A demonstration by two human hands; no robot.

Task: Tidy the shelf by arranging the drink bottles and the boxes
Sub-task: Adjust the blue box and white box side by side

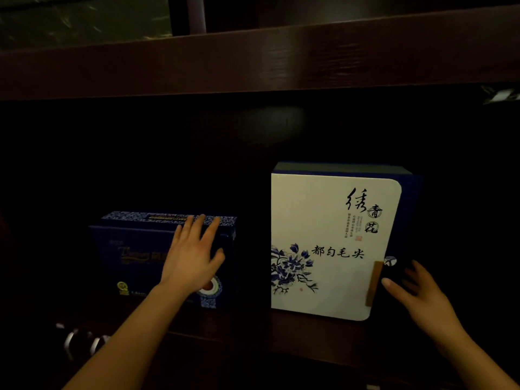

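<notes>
- Head view: the two bare forearms are closest to the camera. They rise from the bottom edge, one to the left of the white box (332, 249) and one to its right.
- The left hand (191, 257) lies flat on the front of a dark blue box (135, 249), left of the white box. Its fingers are straight and spread, gripping nothing, and the fingertips reach the blue box's patterned top edge.
- The right hand (419, 294) is at the white box's lower right side. Its fingers are loose, spread and holding nothing. The thumb tip is right next to the brown tab (374, 282) on that side, but I cannot tell whether it touches.
- The white box stands upright on the dark wooden shelf board (309, 333), its face turned to the camera. It has blue flowers at its left edge, black writing across the middle and upper right, and a dark blue back part showing above and to the right.
- The blue box also stands on that board, lower than the white box and separated from it by a dark gap.
- Another dark wooden board (253, 60) runs across above the white box.
- Some shiny metal rings (81, 342) glint far down to the left of the white box. They are too dim to make out.
</notes>
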